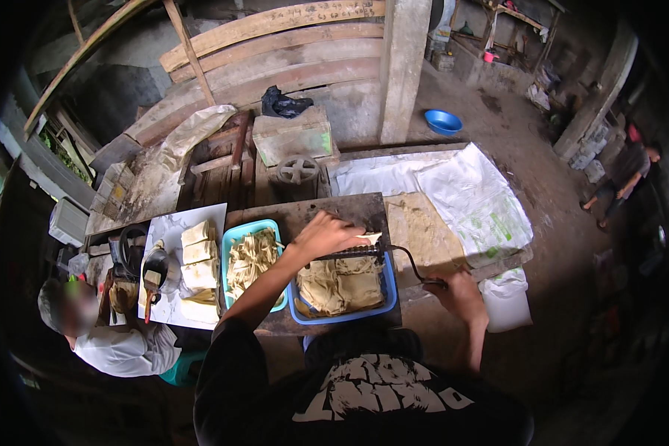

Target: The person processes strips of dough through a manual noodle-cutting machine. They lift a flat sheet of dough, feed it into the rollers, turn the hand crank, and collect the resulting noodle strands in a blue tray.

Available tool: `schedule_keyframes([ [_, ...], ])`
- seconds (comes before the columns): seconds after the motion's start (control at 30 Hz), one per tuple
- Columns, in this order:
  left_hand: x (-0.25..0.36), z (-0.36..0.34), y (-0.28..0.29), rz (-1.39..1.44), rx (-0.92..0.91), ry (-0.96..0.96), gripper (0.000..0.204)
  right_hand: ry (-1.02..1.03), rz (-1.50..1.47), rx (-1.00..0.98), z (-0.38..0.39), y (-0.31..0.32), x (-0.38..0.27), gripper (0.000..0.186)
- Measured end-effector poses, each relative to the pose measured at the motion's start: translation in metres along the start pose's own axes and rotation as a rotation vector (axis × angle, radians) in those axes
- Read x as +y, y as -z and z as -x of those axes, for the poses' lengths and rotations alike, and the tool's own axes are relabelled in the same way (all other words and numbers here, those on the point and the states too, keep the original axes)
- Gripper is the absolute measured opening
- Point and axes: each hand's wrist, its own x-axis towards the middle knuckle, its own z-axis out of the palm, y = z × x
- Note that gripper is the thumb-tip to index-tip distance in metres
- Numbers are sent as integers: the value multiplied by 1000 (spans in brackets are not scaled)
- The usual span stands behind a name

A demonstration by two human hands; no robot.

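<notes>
My right hand (pixel 457 293) is closed around the handle of a bent black crank (pixel 409 267). The crank joins a dark ridged roller (pixel 346 254), which lies across the far part of a blue tray (pixel 342 320). Over this roller my left hand (pixel 328 233) has its fingers closed on a pale dough sheet (pixel 369 238), and part of the sheet is hidden under the fingers. Below the roller, folded layers of thin pale dough (pixel 334 288) fill the blue tray. To its left, a turquoise tray (pixel 226 269) holds a heap of cut dough strips (pixel 251 260), partly behind my left forearm.
Stacked dough sheets (pixel 199 256) rest on a white board (pixel 167 230) at the left, near a seated person (pixel 123 346). White plastic sheeting (pixel 472 197) covers the right-hand surface. A handwheel (pixel 297 171) stands beyond the trays. Another person (pixel 628 178) is far right.
</notes>
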Motion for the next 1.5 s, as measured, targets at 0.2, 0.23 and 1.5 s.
schedule_keyframes([
  [0.2,0,-12,8,-127,-66,-92,40,225,235,178,-67,39,-26,13],
  [0.23,3,-12,8,-165,-96,-73,42,233,219,179,-80,37,-19,15],
  [1.5,25,69,-142,1718,530,605,53,217,156,208,-52,-10,-26,17],
])
